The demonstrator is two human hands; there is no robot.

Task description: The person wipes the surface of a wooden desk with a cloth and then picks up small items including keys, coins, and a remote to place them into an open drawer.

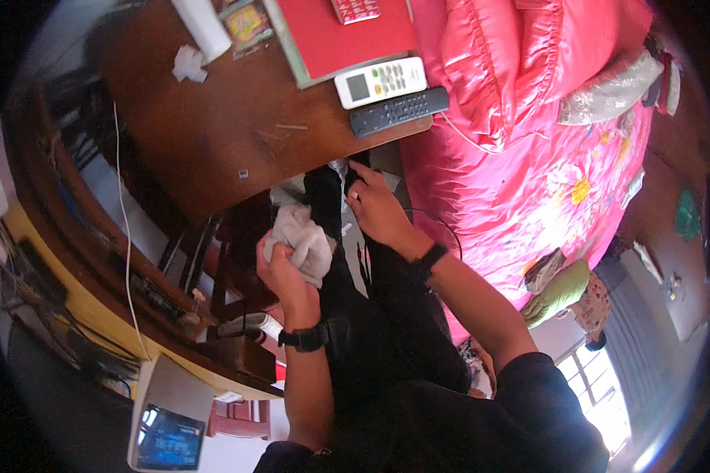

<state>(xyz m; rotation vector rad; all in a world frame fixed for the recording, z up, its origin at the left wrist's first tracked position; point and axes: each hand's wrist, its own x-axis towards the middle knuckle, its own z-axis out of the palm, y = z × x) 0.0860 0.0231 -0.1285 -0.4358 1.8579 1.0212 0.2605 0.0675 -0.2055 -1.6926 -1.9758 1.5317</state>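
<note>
A crumpled off-white cloth is bunched in my left hand, with the thumb pressed over it. To its right, my right hand is held beyond the edge of the brown wooden table. Its fingers are bent, with the index finger reaching forward. A shiny, pale, clear-looking thing shows beside those fingertips, and I cannot tell whether they hold it. Dark wristbands circle both wrists. Below the hands are my legs in black trousers.
On the table lie a white air-conditioner remote, a black remote control, a red folder and crumpled white tissue. A bed with a pink floral sheet borders the right side. A white cable hangs at left. Another person appears far right.
</note>
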